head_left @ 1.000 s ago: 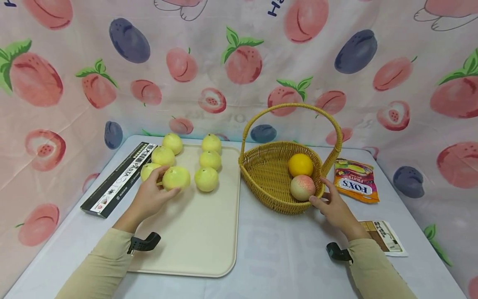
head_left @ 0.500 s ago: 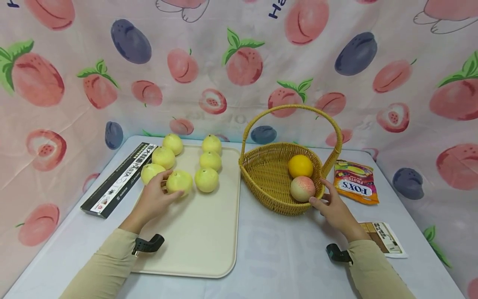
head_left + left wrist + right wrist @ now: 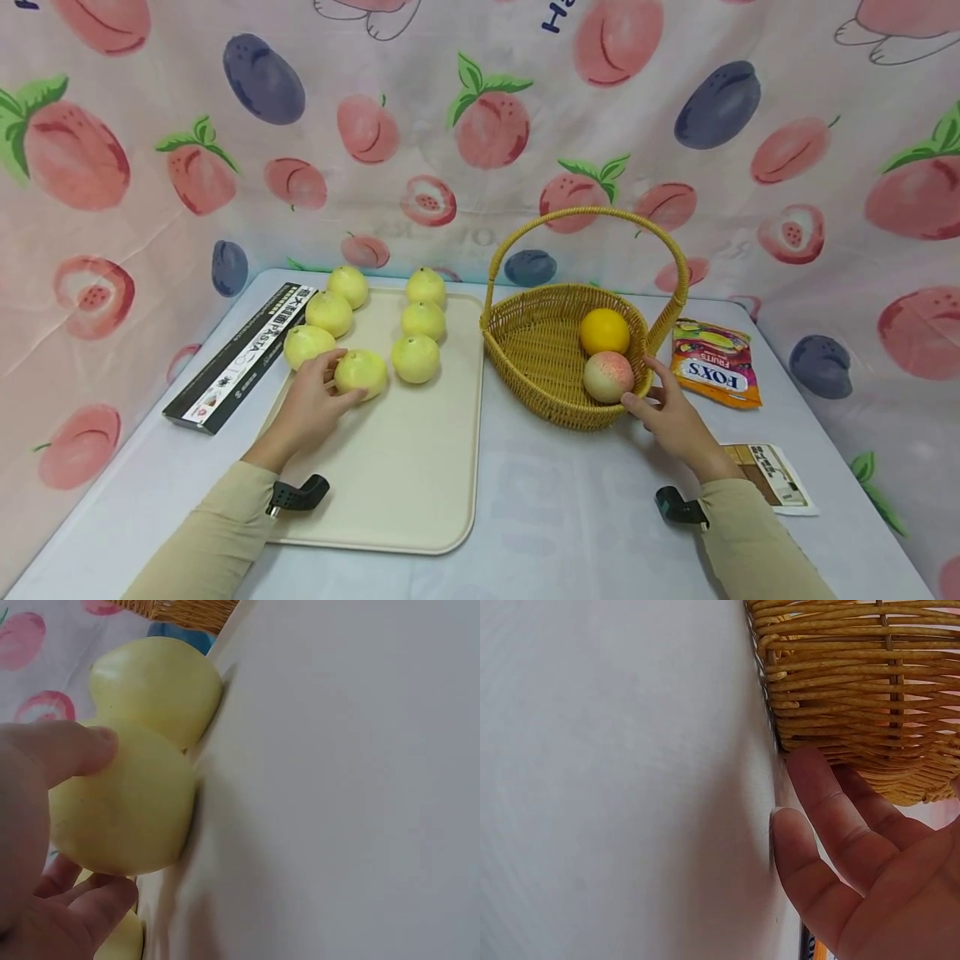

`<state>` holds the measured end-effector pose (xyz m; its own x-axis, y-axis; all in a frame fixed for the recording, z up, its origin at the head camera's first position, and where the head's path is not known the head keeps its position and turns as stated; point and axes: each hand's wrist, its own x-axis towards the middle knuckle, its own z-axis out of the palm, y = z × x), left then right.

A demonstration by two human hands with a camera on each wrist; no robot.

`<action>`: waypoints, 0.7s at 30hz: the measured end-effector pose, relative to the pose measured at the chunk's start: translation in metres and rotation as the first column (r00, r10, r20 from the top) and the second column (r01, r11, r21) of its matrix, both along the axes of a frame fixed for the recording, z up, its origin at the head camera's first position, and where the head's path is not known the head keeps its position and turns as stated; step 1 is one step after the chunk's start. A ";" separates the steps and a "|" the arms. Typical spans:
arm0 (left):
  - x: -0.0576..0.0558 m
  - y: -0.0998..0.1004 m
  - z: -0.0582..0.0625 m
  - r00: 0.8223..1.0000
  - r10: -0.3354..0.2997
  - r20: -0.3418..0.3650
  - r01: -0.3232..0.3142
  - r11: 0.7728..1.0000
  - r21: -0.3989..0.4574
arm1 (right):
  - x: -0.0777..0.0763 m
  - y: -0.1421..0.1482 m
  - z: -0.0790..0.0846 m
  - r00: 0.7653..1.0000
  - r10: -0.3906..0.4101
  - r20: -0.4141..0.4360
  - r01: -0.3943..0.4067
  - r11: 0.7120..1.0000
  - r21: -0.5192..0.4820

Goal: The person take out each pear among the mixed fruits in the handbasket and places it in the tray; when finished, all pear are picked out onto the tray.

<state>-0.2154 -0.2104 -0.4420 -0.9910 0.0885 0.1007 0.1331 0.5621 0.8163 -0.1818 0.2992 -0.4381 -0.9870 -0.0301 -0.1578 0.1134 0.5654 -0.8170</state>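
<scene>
My left hand (image 3: pixel 311 406) holds a pale yellow-green fruit (image 3: pixel 361 374) low over the beige tray (image 3: pixel 390 467). In the left wrist view its thumb (image 3: pixel 79 750) lies on one side of the fruit (image 3: pixel 124 799) and the other fingers curl under the opposite side. A second such fruit (image 3: pixel 154 686) is just beyond it. At the right end of the wicker basket (image 3: pixel 540 387), my right hand (image 3: pixel 670 417) grips the rim with thumb and index finger. The right wrist view has its lower fingers beside the woven wall (image 3: pixel 855 697). An orange (image 3: pixel 604 332) and a peach (image 3: pixel 608 377) lie inside.
More yellow-green fruits form a left row (image 3: pixel 328 313) and a right row (image 3: pixel 423 320) on the tray. A black pasta box (image 3: pixel 240 358) lies along its left side. Right of the basket are a FOX'S candy bag (image 3: pixel 715 364) and a flat brown-and-white packet (image 3: pixel 771 477).
My left hand has moved the held fruit slightly right and toward me, down to the tray in front of the left row. The right hand and basket have stayed put.
</scene>
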 end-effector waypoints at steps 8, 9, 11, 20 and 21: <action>-0.003 0.004 0.002 0.997 0.072 0.015 -0.071 0.994 -0.079 | 0.000 -0.002 0.002 1.000 0.001 0.014 -0.001 1.000 -0.006; -0.004 0.005 0.004 0.997 0.079 0.012 -0.078 0.993 -0.094 | -0.001 -0.003 0.002 1.000 0.001 0.017 -0.001 1.000 -0.007; -0.005 0.006 0.005 0.996 0.090 0.010 -0.088 0.990 -0.113 | -0.001 -0.004 0.003 1.000 -0.001 0.022 0.001 1.000 -0.007; -0.008 0.009 0.003 0.993 0.112 0.023 -0.109 0.988 -0.105 | -0.001 -0.003 0.004 1.000 -0.001 0.031 0.001 1.000 0.000; -0.009 0.009 0.003 0.993 0.114 0.023 -0.111 0.988 -0.105 | -0.001 -0.003 0.003 0.999 -0.003 0.034 0.003 1.000 0.000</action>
<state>-0.2242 -0.2011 -0.4392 -0.9976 -0.0148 0.0676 0.0415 0.6539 0.7554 -0.1825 0.2966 -0.4346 -0.9812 -0.0275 -0.1912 0.1426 0.5648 -0.8128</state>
